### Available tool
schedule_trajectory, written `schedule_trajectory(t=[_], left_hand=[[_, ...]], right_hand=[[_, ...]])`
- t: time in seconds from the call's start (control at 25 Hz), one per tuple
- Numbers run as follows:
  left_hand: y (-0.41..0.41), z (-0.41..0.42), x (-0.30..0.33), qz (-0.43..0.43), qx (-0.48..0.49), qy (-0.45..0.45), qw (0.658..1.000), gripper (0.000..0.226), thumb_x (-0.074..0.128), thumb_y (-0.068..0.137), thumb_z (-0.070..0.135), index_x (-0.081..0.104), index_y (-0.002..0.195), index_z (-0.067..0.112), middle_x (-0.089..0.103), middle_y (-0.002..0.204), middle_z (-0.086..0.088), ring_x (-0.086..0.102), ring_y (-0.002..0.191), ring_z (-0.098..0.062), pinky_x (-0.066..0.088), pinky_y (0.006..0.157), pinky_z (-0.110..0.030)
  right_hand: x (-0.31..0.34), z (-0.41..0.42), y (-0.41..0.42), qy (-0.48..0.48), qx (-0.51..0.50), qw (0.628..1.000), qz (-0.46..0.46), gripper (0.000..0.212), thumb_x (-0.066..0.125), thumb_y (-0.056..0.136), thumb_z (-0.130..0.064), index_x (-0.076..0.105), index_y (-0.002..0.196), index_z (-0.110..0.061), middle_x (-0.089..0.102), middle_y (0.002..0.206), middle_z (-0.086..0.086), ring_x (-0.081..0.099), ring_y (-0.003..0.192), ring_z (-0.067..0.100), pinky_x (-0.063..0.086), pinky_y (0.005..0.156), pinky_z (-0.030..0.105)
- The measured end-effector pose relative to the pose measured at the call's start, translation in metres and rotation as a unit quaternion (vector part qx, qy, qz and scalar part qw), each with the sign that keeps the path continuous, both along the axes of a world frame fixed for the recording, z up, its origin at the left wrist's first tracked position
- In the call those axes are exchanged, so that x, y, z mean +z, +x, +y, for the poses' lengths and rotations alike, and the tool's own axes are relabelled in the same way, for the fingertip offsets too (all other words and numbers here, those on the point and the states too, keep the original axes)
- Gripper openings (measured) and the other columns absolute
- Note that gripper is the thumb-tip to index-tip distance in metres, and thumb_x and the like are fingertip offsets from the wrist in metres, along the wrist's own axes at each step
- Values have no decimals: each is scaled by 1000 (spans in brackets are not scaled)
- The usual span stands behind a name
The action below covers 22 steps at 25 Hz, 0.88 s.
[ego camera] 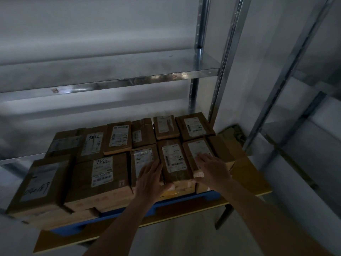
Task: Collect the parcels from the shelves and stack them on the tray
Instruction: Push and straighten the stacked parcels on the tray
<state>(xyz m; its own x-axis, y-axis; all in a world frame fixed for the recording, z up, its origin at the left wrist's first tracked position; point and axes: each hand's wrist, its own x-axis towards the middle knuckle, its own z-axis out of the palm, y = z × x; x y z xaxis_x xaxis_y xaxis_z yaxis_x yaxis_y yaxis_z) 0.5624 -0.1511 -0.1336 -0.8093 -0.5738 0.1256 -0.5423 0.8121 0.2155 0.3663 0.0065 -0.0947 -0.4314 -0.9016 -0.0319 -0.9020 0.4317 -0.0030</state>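
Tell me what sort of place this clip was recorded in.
Probably a parcel storeroom or small warehouse. Bare metal shelving lines a plain wall, and labelled cardboard parcels are stacked on a blue tray on a low table, with both hands on the stack.

I see brown cardboard parcels [118, 163], all in the same dull tan under dim light. Most carry white labels [102, 170] printed with black barcodes and fine text. Three labels bear black handwritten digits. One parcel's label [64, 144] looks grey and glossy rather than white. The tray [186, 199] under them is blue. The table [252, 183] beneath it is yellowish brown, with a paler yellow edge and dark legs. The shelves [114, 71] are bare silver-grey metal with bright glints; I make out two small tags on the front lip, one reddish. The wall [92, 21] is plain pale grey. Behind the table lies something olive green [233, 133].
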Motion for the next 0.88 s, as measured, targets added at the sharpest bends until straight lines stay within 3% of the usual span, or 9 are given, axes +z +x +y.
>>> schedule_trajectory(t=[0.24,0.52,0.68,0.88], left_hand=[[0,-1,-3,17,0,-10,1000,91,61,79,70,37,150,19,34,157,-4,30,145,-23,19,119,-41],[0,-1,-5,16,5,-15,1000,88,59,80,69,36,151,20,33,157,-1,28,146,-21,18,119,-40],[0,0,-8,26,4,-37,999,86,68,75,65,48,143,16,47,149,-5,42,138,-25,28,114,-42],[0,0,-9,22,8,-35,999,87,69,75,63,47,144,15,46,149,-6,41,139,-26,26,115,-41]], right_hand=[[-1,-1,0,-9,-6,1000,-6,92,67,81,-66,33,152,-18,37,157,2,39,142,23,43,109,40],[-3,-2,1,-14,-11,1000,-5,89,67,82,-65,36,150,-18,37,157,2,39,142,24,43,109,40],[-4,-2,1,-15,-10,1000,-2,90,67,82,-65,34,151,-18,37,157,2,39,142,23,43,109,39],[-5,-1,2,-22,-11,1000,-5,90,67,82,-64,34,151,-17,37,157,2,38,142,24,41,110,40]])
